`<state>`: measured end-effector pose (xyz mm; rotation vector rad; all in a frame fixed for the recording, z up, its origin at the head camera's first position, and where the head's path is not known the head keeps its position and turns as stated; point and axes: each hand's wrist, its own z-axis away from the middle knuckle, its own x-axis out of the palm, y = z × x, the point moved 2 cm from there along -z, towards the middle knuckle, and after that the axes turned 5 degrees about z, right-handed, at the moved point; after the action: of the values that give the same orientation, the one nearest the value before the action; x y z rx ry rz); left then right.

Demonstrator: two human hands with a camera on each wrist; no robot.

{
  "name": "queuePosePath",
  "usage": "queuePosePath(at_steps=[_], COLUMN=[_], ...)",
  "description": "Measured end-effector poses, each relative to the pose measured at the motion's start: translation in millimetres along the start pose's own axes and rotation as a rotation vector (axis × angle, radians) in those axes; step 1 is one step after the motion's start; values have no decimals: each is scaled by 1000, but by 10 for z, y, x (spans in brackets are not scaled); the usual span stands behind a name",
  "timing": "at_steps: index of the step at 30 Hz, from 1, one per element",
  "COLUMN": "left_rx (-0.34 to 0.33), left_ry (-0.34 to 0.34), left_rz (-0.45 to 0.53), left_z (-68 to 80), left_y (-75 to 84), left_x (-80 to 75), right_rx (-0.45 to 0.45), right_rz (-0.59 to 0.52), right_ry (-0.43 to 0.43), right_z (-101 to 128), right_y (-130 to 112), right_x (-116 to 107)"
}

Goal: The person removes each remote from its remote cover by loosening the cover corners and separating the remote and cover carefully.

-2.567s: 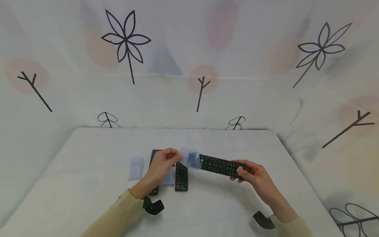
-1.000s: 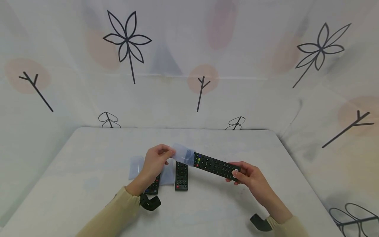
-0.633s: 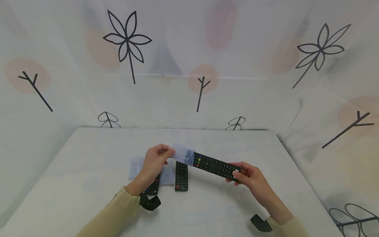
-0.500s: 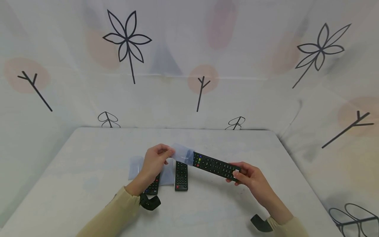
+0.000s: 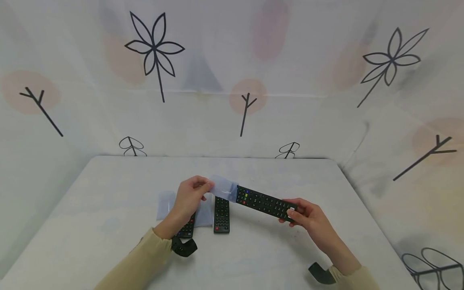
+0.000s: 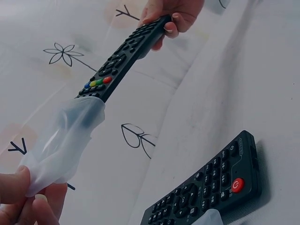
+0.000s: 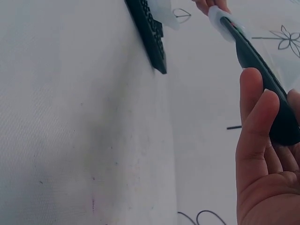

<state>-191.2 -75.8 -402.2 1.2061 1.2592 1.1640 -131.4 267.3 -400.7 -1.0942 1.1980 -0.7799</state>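
Fingers [image 5: 203, 186] on crinkled clear sleeve [image 5: 224, 188] over long black remote [image 5: 266, 203].

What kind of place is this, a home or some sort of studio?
Probably a staged recording corner, not a lived-in room. A printed cloth backdrop with drawn flowers and twigs hangs round a plain white table, and the person wears black wrist straps. Only remotes and clear plastic sleeves lie there.

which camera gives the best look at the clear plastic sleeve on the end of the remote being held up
The left wrist view: the plastic sleeve fills the frame, covering the held remote's tip, pinched by the left hand. The head view shows it small; the right wrist view only a far sliver.
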Motion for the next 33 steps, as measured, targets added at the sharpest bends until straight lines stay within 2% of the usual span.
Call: queuePosePath(at_steps=[12, 21, 29, 33], left_rx=[-9, 0, 23, 28], left_ry=[-2, -41, -22, -43], left_rz=[32, 55, 38, 26], left_z=[-16, -24, -22, -15], left_y=[-11, -23, -5, -9], left_x=[12, 3, -47, -61], right_rx=[-5, -15, -25, -4], right_rz=[-1, 16, 28, 42], right_ry=[-7, 1, 26, 45], right_z=[3, 3, 25, 24], right_y=[3, 24, 37, 63], right_x=[-36, -49, -109, -159])
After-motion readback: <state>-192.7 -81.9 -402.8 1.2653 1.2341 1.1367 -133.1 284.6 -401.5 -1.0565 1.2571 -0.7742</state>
